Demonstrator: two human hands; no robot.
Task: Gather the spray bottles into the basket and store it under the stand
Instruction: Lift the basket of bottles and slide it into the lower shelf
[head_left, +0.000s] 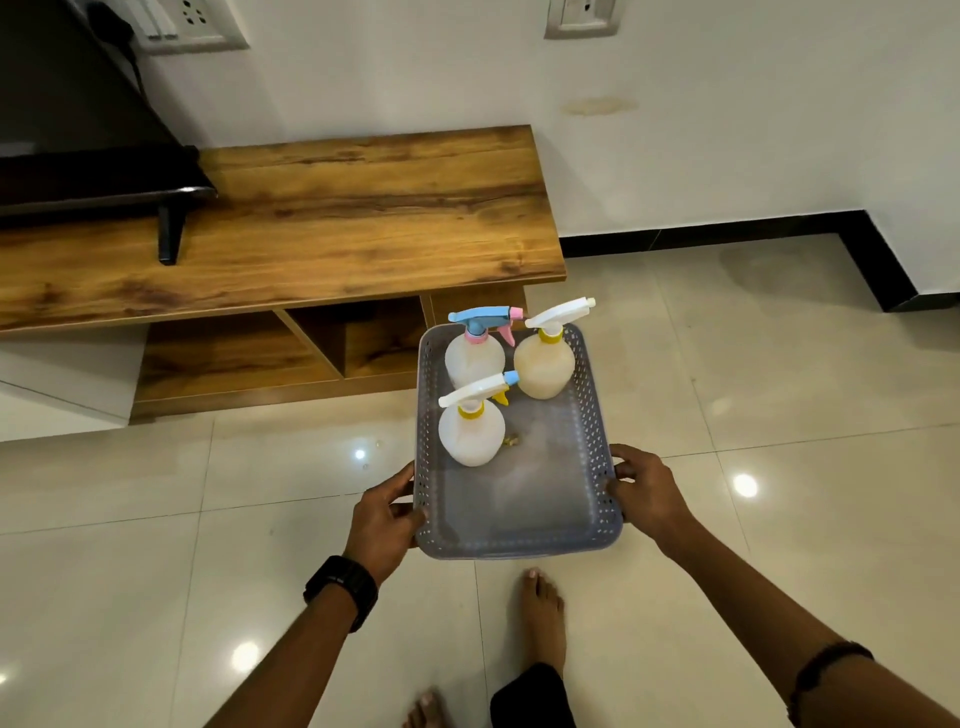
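A grey perforated basket (519, 525) hangs above the tiled floor, gripped on both long sides. My left hand (384, 512) grips its left rim and my right hand (644, 488) grips its right rim. Three spray bottles stand upright in the basket's far half: one with a blue and pink trigger (474, 358) at the back left, one with a white trigger and yellowish liquid (544, 366) at the back right, and one with a white and blue trigger (471, 431) in front of them. The wooden stand (291, 228) lies ahead to the left, its open lower compartments (358, 343) just beyond the basket.
A black TV (78, 130) on a black foot stands on the stand's left part. White walls with sockets rise behind. A black skirting (727, 234) runs along the right wall. My bare feet (540, 613) are on the glossy tiles below the basket.
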